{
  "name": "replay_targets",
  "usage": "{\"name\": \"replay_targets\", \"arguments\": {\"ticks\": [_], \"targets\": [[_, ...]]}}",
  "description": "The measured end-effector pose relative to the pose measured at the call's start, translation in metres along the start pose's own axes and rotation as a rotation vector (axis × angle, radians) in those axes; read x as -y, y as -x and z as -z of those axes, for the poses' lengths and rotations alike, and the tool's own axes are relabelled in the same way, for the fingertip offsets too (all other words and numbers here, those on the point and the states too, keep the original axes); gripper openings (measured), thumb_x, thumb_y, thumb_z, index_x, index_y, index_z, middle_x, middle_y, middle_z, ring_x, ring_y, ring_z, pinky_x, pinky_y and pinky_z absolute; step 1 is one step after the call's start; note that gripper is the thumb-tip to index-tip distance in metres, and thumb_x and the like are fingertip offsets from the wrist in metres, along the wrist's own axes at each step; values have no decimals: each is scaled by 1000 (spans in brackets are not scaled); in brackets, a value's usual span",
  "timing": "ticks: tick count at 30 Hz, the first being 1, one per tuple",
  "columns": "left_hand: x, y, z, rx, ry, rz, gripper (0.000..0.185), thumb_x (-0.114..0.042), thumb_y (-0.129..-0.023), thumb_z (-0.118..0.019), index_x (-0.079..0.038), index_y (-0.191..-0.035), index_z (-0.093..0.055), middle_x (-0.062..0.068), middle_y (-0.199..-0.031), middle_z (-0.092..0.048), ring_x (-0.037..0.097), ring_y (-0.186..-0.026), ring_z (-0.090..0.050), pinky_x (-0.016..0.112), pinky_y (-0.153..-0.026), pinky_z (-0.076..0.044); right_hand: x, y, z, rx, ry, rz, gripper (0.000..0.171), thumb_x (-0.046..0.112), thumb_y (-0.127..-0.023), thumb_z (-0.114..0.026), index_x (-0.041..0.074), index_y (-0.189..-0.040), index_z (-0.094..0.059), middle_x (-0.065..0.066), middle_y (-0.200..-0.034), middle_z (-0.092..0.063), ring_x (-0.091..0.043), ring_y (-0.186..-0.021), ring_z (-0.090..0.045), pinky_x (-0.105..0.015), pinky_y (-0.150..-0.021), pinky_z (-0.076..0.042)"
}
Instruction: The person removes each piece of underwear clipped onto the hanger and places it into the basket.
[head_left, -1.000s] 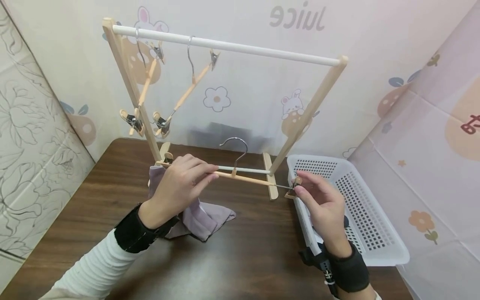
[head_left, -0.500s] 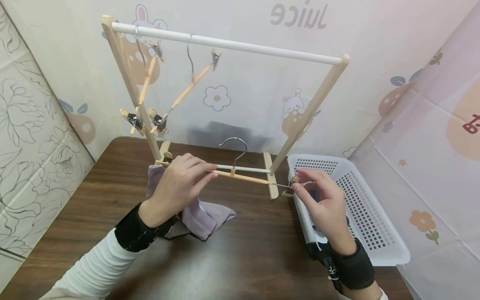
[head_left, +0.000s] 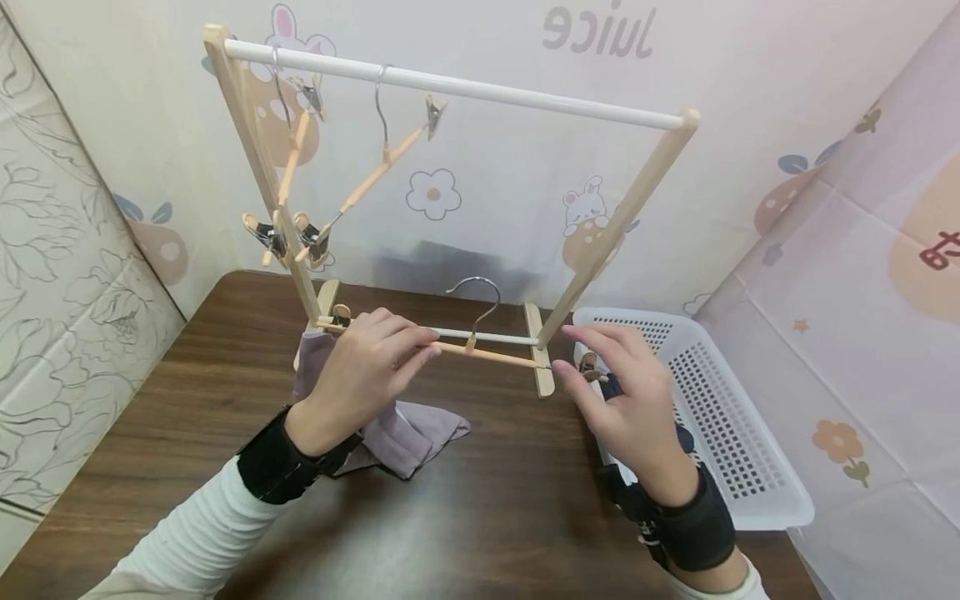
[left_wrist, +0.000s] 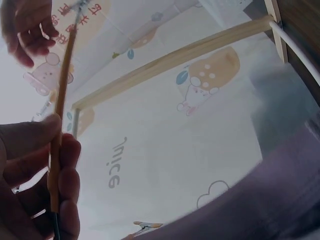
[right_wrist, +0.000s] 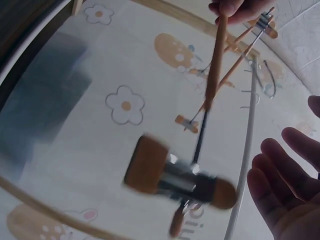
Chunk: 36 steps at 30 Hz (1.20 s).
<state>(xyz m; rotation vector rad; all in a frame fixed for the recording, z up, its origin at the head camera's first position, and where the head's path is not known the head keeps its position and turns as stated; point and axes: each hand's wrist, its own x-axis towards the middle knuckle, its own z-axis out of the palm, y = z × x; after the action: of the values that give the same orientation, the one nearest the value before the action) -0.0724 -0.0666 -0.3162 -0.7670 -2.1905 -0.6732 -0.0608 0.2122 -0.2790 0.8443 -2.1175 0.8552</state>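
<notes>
My left hand (head_left: pixel 367 367) grips the wooden bar of a clip hanger (head_left: pixel 498 356), which is held level with its metal hook pointing up. At the hanger's left end, a clip (head_left: pixel 341 315) sits at the top of a mauve cloth (head_left: pixel 408 437); part of the cloth is hidden behind my hand, and its lower end lies on the table. My right hand (head_left: pixel 626 400) is beside the right-end clip (head_left: pixel 588 364), fingers spread. In the right wrist view that clip (right_wrist: pixel 182 181) hangs apart from the fingertips (right_wrist: pixel 260 180), and no cloth is in it.
A wooden rack with a white rod (head_left: pixel 480 83) stands at the back of the brown table (head_left: pixel 480 517). Two more clip hangers, one of them the nearer hanger (head_left: pixel 382 171), hang at its left. A white perforated basket (head_left: pixel 780 467) with dark items inside stands at right.
My right hand has let go of the right-end clip and its fingers have spread, shifting slightly left. My left hand keeps its grip on the hanger, which has barely moved.
</notes>
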Motion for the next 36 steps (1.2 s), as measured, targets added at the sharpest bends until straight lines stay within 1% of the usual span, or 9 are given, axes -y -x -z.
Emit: {"name": "replay_targets", "arguments": {"ticks": [2, 6, 8, 11, 13, 18, 23, 28, 36], "targets": [[-1, 0, -2, -7, -15, 6, 15, -17, -81, -79, -8, -93, -76, 2, -81, -72, 20, -77, -61, 33, -65, -45, 2, -3, -5, 22, 3, 20, 48, 46, -96, -57, 2, -108, -72, -14, -100, -69, -23, -90, -58, -22, -71, -41], [-4, 0, -6, -21, -33, 16, 15, -17, -81, -79, -8, -91, -75, 3, -80, -71, 22, -76, -61, 34, -67, -47, 5, -8, -16, 95, -8, 22, 38, 38, -95, -62, 4, -109, -71, -12, -99, -68, -22, -89, -58, -26, -74, -42], [-5, 1, -7, -17, -32, 22, 14, -17, -81, -79, -8, -91, -75, 2, -79, -71, 21, -75, -61, 34, -67, -47, 6, -9, -21, 137, -4, 9, 32, 30, -91, -69, 5, -111, -71, -10, -100, -68, -21, -90, -58, -29, -76, -44], [-7, 1, -7, -7, -31, 31, 15, -17, -81, -79, -8, -92, -75, 2, -80, -71, 21, -75, -61, 34, -68, -48, 6, -10, -29, 190, 11, 5, 31, 17, -82, -77, 7, -111, -71, -9, -100, -69, -20, -87, -59, -31, -70, -45], [-9, 1, -7, -5, -35, 35, 16, -17, -80, -80, -7, -92, -75, 2, -80, -71, 21, -75, -60, 34, -68, -48, 6, -11, -34, 228, 28, 12, 33, 16, -80, -79, 7, -111, -71, -8, -100, -69, -20, -88, -60, -32, -70, -48], [-12, 1, -6, -2, -25, 46, 17, -16, -80, -80, -7, -93, -75, 3, -81, -70, 21, -75, -59, 33, -68, -47, 6, -13, -45, 311, 34, 21, 29, 17, -83, -78, 6, -109, -71, -7, -98, -69, -17, -87, -61, -31, -70, -52], [-15, -1, -6, 8, -13, 58, 17, -16, -81, -79, -7, -94, -75, 3, -82, -71, 20, -76, -59, 33, -68, -47, 4, -12, -45, 343, 70, -11, 23, 16, -85, -76, 6, -105, -72, -4, -90, -70, -12, -75, -59, -26, -62, -49], [-19, -3, -9, -14, -33, 21, 16, -17, -80, -79, -7, -92, -74, 3, -82, -71, 21, -76, -60, 34, -68, -48, 1, -10, -42, 376, 89, -25, 16, 14, -86, -74, 7, -100, -74, -2, -82, -70, -10, -68, -54, -23, -58, -46], [-22, -5, -13, -22, -17, 19, 15, -17, -84, -77, -7, -95, -74, 3, -85, -72, 21, -79, -61, 34, -71, -49, -2, -9, -38, 297, 114, 41, 15, 14, -84, -76, 4, -96, -75, -4, -79, -70, -12, -66, -55, -25, -57, -46]]}}
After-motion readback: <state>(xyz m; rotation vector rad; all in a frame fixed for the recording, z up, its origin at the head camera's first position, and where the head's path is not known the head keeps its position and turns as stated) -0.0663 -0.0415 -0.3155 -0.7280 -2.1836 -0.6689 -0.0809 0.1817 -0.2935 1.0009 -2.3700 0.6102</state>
